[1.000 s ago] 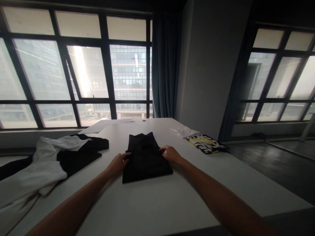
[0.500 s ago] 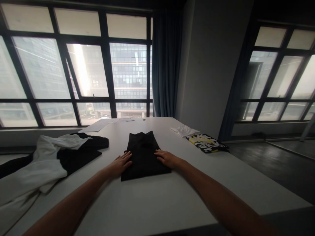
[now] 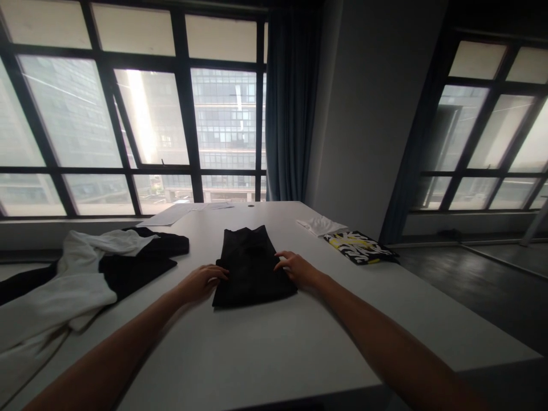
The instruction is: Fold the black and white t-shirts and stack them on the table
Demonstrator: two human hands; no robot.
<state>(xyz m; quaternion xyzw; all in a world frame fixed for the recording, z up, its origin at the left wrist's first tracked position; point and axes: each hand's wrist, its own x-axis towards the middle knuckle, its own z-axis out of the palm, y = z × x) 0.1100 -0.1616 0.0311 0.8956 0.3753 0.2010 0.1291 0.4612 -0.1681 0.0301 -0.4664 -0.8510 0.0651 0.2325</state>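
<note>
A folded black garment point(image 3: 252, 268) lies on the white table, its near edge slightly raised and curved. My left hand point(image 3: 206, 281) is at its left edge, fingers bent and closed round the cloth. On the opposite side, my right hand point(image 3: 295, 268) pinches the right edge between thumb and fingers. The fingertips of both hands rest at the sides of the cloth, and the garment's middle is uncovered.
White and black clothes point(image 3: 85, 285) lie loosely piled on the left. At the table's right edge are a folded white cloth point(image 3: 321, 225) and a black, white and yellow patterned garment point(image 3: 359, 248). Papers point(image 3: 166, 214) lie at the far left of the table point(image 3: 257, 354).
Both hands have gone from lying flat on the black garment to gripping its side edges with bent fingers. The garment's near edge has lifted and drawn in a little.
</note>
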